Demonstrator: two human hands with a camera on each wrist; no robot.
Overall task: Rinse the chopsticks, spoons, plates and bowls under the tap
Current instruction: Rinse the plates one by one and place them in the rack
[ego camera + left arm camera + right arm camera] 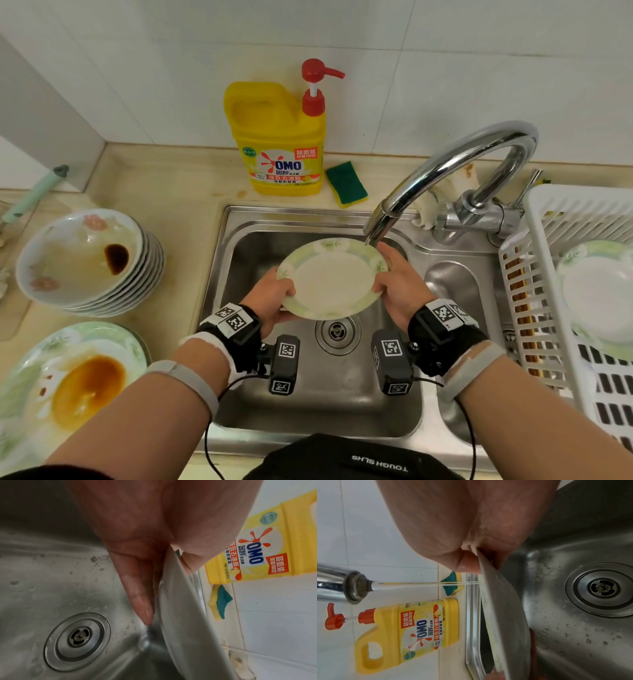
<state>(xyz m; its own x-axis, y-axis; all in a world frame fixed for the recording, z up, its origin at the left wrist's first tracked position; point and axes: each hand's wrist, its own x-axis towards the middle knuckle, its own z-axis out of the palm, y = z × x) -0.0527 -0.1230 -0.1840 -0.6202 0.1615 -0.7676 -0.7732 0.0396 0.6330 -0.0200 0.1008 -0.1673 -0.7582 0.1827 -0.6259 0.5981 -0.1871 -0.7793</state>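
Note:
A white plate with a green flowered rim hangs tilted over the steel sink, under the tap spout. My left hand grips its left edge, thumb on top. My right hand grips the right edge. A thin stream of water runs from the spout onto the plate's far rim. From the left wrist the plate's underside shows, with my fingers beneath it. Dirty bowls and a dirty plate stand left of the sink.
A yellow detergent bottle and a green sponge stand behind the sink. A white rack at the right holds a rinsed plate and chopsticks. The drain lies below the plate.

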